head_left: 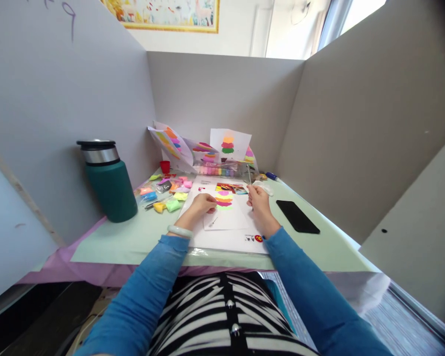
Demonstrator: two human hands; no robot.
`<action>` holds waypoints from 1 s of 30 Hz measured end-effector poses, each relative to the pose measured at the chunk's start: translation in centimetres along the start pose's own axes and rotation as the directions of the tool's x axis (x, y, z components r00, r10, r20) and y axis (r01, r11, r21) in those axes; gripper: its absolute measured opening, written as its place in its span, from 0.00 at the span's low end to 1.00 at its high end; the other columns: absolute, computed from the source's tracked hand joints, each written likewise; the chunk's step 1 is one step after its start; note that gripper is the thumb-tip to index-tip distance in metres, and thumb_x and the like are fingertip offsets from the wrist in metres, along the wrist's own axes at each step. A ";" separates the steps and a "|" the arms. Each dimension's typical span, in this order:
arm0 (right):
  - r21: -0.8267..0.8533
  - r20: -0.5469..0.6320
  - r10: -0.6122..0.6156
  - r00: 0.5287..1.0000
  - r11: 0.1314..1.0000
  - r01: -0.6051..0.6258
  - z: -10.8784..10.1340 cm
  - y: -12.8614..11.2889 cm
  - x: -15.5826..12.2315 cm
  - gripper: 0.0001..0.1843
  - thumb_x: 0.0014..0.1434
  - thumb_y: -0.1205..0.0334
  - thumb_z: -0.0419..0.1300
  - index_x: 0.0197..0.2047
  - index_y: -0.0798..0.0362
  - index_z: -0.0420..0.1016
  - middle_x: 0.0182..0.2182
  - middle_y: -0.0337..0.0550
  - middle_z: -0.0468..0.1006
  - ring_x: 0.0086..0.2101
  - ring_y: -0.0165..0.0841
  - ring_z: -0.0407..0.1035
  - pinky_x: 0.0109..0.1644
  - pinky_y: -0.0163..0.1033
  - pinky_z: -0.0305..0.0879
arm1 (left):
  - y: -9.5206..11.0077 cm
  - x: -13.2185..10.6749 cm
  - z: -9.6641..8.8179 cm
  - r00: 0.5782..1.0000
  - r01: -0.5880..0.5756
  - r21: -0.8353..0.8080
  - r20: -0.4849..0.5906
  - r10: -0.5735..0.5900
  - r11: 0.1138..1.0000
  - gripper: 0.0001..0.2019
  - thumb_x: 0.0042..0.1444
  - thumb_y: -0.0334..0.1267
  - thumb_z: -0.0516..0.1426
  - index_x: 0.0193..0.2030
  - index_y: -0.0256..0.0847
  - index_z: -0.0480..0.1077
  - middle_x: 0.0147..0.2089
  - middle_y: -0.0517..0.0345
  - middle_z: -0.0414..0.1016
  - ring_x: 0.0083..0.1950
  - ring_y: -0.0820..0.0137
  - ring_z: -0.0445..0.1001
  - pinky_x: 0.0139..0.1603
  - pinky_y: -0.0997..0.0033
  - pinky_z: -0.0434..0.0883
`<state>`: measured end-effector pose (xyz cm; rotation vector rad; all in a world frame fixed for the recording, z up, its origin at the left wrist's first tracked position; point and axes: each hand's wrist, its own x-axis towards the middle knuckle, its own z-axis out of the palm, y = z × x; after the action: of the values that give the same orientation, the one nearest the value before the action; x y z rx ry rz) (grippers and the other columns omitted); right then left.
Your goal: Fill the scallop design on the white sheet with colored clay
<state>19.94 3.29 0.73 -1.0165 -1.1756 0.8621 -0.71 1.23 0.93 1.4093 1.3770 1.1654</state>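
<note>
A white sheet (230, 222) lies before me with pink, orange, magenta and light green bands of colour (224, 200) stacked on it. My left hand (203, 202) is closed at the left side of these bands, fingertips pinched together. Whatever is between them, if anything, is too small to make out. To the right of the bands, my right hand (258, 200) is closed around a thin grey stick-like tool (249, 174), which points up and away from me. Under the sheet is a larger white printed board or paper (222, 243) with a coloured picture near its top.
Several small bags and lumps of coloured clay (173, 205) lie to the left, near a red cup (165, 166). A green bottle (111, 188) stands farther left. A black phone (297, 216) lies right. Painted sheets (231, 143) lean at the back, behind a multicoloured strip pack (218, 170). Grey partitions enclose the table.
</note>
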 end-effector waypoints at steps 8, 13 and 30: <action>0.512 0.251 0.121 0.960 0.825 -0.238 0.5 -1.1 -0.4 0.16 0.63 0.53 0.53 0.26 0.49 0.57 0.17 0.29 0.55 0.18 0.25 0.53 0.23 0.30 0.59 | 0.1 0.0 -0.5 0.997 -0.072 -0.014 0.035 0.072 0.997 0.09 0.37 0.22 0.63 0.27 0.36 0.72 0.20 0.59 0.71 0.17 0.77 0.64 0.18 0.79 0.59; 0.385 0.218 0.093 0.972 0.906 -0.173 0.9 -1.1 -1.0 0.18 0.60 0.48 0.53 0.25 0.50 0.59 0.21 0.34 0.63 0.21 0.27 0.58 0.26 0.33 0.61 | 0.0 -0.2 -0.6 0.997 -0.045 0.150 0.072 0.034 0.988 0.08 0.41 0.26 0.61 0.31 0.33 0.74 0.22 0.59 0.71 0.20 0.76 0.67 0.22 0.77 0.64; -0.623 0.213 -0.235 0.948 0.716 0.317 1.1 0.7 -1.7 0.20 0.61 0.49 0.50 0.21 0.50 0.63 0.24 0.39 0.75 0.28 0.32 0.66 0.33 0.35 0.55 | 0.5 -0.5 -0.3 0.975 -0.223 0.468 0.128 0.184 0.855 0.09 0.43 0.25 0.59 0.34 0.35 0.75 0.30 0.58 0.75 0.28 0.73 0.70 0.31 0.74 0.67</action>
<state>18.55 2.15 -0.34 -1.3073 -1.7479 0.2524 -0.87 0.73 1.42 1.9733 1.5566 0.9139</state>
